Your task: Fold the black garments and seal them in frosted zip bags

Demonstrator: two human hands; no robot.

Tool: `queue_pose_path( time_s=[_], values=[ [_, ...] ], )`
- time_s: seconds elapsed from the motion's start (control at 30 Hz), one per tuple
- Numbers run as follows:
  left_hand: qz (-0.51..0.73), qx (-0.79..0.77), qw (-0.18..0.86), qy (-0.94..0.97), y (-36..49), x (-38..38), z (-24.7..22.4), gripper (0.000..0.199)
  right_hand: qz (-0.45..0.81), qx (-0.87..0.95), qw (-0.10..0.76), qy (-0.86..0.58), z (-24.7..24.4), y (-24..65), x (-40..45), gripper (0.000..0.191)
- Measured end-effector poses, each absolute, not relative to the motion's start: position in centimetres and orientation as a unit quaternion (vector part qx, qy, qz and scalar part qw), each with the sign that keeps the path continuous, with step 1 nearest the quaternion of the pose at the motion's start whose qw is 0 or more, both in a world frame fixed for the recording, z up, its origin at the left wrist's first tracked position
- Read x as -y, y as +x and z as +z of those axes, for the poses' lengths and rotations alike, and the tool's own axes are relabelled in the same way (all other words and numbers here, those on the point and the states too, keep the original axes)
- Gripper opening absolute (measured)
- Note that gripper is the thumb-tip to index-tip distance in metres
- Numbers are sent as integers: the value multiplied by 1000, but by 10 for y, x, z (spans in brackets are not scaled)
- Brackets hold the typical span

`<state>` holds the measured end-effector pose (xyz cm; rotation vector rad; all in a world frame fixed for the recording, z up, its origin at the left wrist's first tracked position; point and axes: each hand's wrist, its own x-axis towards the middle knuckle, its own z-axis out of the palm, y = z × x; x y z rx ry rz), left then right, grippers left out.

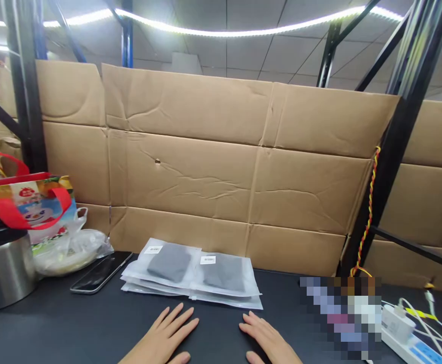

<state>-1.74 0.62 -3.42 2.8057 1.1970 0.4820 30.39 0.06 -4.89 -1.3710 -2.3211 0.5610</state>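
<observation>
Two side-by-side stacks of frosted plastic bags with dark folded contents and white barcode labels, a left stack (170,263) and a right stack (224,275), lie on the black table (73,333). Just in front of the left stack, my left hand (164,336) rests flat with its fingers spread, holding nothing. My right hand (268,338) lies on the table in front of the right stack, fingers extended and nothing in them. Neither hand touches the bags.
At the left are a steel container (6,273), a colourful bag with red handles (42,202), a clear plastic bag (73,250) and a phone (101,273). Cardboard (190,177) stands behind. A power strip (410,344) with cables and a pixelated area are at the right.
</observation>
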Motion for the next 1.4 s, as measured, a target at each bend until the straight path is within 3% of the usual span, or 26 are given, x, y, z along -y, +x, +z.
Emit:
queue_pose_path(
  time_s=[0.6,1.0,1.4],
  values=[
    [150,-356,-12,922,-25,-27,-59,57,212,826,194,-486,-53,304,-7,50],
    [132,-367,-9,921,-22,-22,-52,55,201,819,171,-510,-47,299,1,46],
    [135,-333,-127,925,-21,-18,-46,61,148,839,171,-495,-45,299,5,44]
  ],
)
